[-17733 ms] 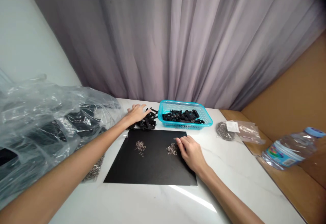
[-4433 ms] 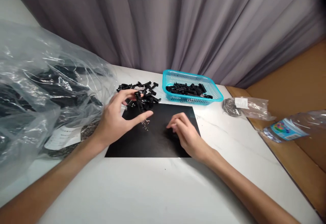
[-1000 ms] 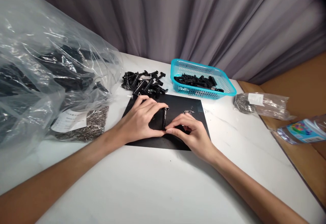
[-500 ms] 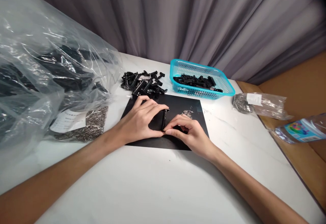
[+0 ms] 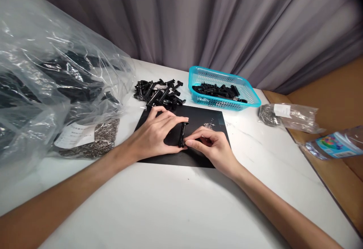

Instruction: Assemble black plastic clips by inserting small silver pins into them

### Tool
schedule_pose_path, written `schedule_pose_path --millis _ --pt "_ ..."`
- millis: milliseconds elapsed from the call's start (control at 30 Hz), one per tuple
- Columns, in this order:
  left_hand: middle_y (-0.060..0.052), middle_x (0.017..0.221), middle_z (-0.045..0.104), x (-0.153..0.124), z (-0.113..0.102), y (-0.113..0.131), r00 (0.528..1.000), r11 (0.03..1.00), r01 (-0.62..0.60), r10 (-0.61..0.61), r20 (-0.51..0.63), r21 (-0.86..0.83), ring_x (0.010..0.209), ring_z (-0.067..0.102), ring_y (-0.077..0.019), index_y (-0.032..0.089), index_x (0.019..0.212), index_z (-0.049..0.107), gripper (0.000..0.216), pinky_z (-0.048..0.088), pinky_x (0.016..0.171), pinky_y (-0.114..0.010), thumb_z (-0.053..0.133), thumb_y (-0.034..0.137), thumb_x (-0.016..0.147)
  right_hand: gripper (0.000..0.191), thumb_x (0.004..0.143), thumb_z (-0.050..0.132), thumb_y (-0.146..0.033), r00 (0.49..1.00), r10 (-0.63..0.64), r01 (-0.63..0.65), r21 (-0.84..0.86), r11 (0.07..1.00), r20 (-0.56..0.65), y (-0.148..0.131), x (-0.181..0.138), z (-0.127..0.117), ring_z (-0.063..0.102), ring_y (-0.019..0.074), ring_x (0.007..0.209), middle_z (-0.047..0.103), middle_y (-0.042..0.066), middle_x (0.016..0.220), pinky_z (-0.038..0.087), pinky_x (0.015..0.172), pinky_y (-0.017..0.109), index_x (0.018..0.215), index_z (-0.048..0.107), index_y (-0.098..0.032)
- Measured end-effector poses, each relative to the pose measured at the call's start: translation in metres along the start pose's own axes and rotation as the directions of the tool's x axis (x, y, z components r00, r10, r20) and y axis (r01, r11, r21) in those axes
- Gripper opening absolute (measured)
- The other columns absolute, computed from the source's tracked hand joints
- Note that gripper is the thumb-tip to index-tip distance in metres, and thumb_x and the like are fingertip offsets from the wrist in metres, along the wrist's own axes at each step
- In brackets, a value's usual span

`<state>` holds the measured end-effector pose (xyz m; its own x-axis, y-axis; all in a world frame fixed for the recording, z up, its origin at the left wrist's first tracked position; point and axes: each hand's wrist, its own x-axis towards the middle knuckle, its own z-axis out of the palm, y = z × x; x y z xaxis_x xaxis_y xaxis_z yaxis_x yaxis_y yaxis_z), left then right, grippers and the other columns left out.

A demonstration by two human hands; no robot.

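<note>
My left hand (image 5: 157, 133) grips a slim black plastic part (image 5: 183, 133) by its two ends, fingers at the top and thumb at the bottom. The part stands lengthwise over a black mat (image 5: 176, 161). My right hand (image 5: 214, 143) is pinched closed at the lower end of the part; whatever lies between its fingertips is too small or hidden to make out. Beyond the right hand, a scatter of tiny shiny metal pieces (image 5: 209, 124) lies on the mat.
Behind the mat is a pile of similar black parts (image 5: 159, 92). A blue basket (image 5: 252, 99) holds more. At left are a large clear bag (image 5: 93, 48) and a labelled bag of metal pieces (image 5: 106, 137). On the right lie a smaller bag (image 5: 300, 116) and a bottle (image 5: 334, 145).
The black part has turned slightly in my left hand, showing more of its side. My right fingertips have shifted a little up and right at its lower end.
</note>
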<state>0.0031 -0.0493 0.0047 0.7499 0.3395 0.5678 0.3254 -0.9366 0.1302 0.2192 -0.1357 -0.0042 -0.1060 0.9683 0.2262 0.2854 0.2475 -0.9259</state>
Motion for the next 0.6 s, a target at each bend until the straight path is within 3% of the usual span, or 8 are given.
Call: schedule_pose_path --millis 267,600 --pt "-0.009 0.124 0.075 -0.0013 0.0030 -0.0028 1.000 1.000 0.003 -0.003 0.004 -0.004 0.106 0.070 -0.0276 0.020 0.136 0.054 0.058 0.035 0.108 -0.049 0.077 0.032 0.084 0.009 0.093 0.077 -0.031 0.999 -0.019 0.021 -0.045 0.999 0.032 -0.0031 -0.0014 0.0051 0.062 0.0191 0.080 0.076 0.003 0.089 0.042 0.068 0.033 0.089 0.082 -0.025" --pt "-0.010 0.120 0.075 -0.0011 0.0032 -0.0019 1.000 0.999 -0.024 0.024 0.001 0.023 0.103 0.070 -0.0273 0.017 0.134 0.054 0.056 0.035 0.105 -0.048 0.075 0.030 0.083 0.015 0.103 0.063 -0.029 0.965 -0.177 0.240 -0.376 0.895 0.195 -0.0079 -0.0028 -0.0041 0.061 0.0207 0.085 0.075 0.002 0.094 0.045 0.083 0.038 0.099 0.077 -0.027"
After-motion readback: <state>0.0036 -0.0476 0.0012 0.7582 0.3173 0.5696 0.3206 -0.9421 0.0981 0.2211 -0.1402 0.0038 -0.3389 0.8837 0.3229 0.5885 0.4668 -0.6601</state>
